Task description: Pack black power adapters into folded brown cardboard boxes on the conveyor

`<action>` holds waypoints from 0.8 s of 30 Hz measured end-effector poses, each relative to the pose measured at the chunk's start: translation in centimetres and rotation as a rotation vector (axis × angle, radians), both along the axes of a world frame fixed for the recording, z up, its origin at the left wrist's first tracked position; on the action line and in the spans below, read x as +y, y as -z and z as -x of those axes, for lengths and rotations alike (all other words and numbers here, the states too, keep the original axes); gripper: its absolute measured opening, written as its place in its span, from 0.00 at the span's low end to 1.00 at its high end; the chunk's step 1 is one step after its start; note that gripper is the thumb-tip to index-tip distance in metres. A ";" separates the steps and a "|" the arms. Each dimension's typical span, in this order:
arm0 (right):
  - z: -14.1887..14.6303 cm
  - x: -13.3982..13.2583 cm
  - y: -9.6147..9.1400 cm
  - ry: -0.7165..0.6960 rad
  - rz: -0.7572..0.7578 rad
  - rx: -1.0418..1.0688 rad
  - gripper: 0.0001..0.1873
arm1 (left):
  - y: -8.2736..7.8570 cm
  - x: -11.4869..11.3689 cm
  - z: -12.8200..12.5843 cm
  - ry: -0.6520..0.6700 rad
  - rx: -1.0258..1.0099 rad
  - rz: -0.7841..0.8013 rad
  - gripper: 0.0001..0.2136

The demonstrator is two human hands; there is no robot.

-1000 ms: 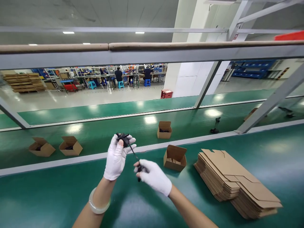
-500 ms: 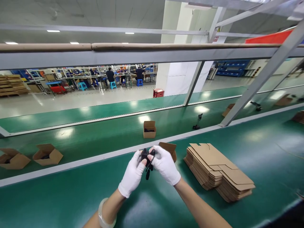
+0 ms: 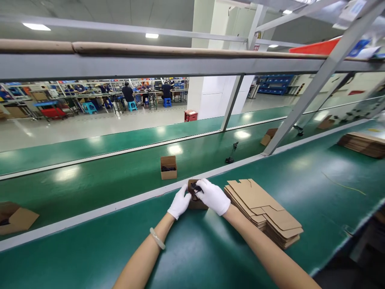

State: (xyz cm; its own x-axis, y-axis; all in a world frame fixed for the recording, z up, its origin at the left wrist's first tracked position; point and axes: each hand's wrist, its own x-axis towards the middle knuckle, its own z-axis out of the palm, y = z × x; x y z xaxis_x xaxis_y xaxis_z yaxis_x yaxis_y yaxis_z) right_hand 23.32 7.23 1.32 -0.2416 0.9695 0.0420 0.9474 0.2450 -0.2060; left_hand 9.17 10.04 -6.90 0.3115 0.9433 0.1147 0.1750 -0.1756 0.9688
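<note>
A black power adapter with its cord (image 3: 196, 188) is at the mouth of a small open cardboard box (image 3: 197, 205) on the green work surface. Gloved in white, my right hand (image 3: 213, 196) pinches the adapter from the right, with its fingertips over the box. My left hand (image 3: 179, 202), also gloved, grips the box at its left edge, its fingertips partly hidden. Just right of my right hand lies a stack of flat, unfolded cardboard boxes (image 3: 261, 208).
Beyond a pale rail, a green conveyor belt (image 3: 99, 176) carries an open box with black cords (image 3: 169, 170), another open box (image 3: 18, 218) and a loose black adapter (image 3: 231, 154). A slanted metal post (image 3: 300, 108) rises at right. Another cardboard stack (image 3: 362, 144) lies farther right.
Both hands held the adapter in front of the box before. Now my right hand has it at the box opening, and my left hand has shifted to the box's side. The view has turned right.
</note>
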 end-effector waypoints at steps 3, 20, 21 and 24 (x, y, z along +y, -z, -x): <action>0.8 0.7 0.1 -0.049 0.156 -0.159 0.14 | 0.5 0.1 0.1 0.017 0.014 -0.012 0.20; -0.2 0.0 -2.0 -0.133 0.300 -0.250 0.15 | 1.8 -1.2 -0.5 0.149 0.054 -0.028 0.30; -0.1 0.3 -1.7 -0.128 0.307 -0.258 0.14 | 1.6 -1.1 -0.4 0.151 0.063 -0.026 0.30; 0.4 1.6 -0.9 -0.132 0.336 -0.282 0.10 | 1.4 -1.1 0.1 0.161 0.091 -0.023 0.29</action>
State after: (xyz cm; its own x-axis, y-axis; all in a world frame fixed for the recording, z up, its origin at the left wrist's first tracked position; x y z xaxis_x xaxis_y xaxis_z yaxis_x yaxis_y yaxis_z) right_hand 22.88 8.88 2.18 -0.3207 0.8782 -0.3548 0.9431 0.3310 -0.0332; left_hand 9.04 8.89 -8.27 0.4686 0.8778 0.0999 0.2294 -0.2301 0.9457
